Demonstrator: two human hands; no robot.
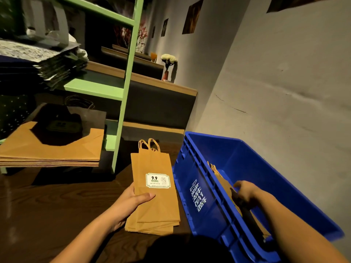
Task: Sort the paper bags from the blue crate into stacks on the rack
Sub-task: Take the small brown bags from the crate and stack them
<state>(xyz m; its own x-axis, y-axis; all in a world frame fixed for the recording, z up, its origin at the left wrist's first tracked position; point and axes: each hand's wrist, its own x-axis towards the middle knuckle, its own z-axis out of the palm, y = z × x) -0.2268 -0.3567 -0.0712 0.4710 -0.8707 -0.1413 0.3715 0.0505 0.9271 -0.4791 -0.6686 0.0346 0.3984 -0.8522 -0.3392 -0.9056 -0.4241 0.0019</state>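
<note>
My left hand (131, 202) grips a small bundle of flat brown paper bags (155, 204) with twisted handles and a white "9.9" label, held above the dark wooden table. My right hand (245, 190) reaches down into the blue crate (197, 196) and rests on brown paper bags (224, 185) lying inside; whether its fingers grip one is hidden. The green rack (125, 88) stands at the left. A stack of flat brown bags (51, 149) lies on its lower shelf, and a stack of dark patterned bags (47, 67) on the shelf above.
The crate sits at the right on the dark wooden table (47, 205), close to a grey wall (275, 92). Behind the rack runs a bench ledge with a vase of white flowers (168, 63). White bags (47, 21) sit on top of the patterned stack.
</note>
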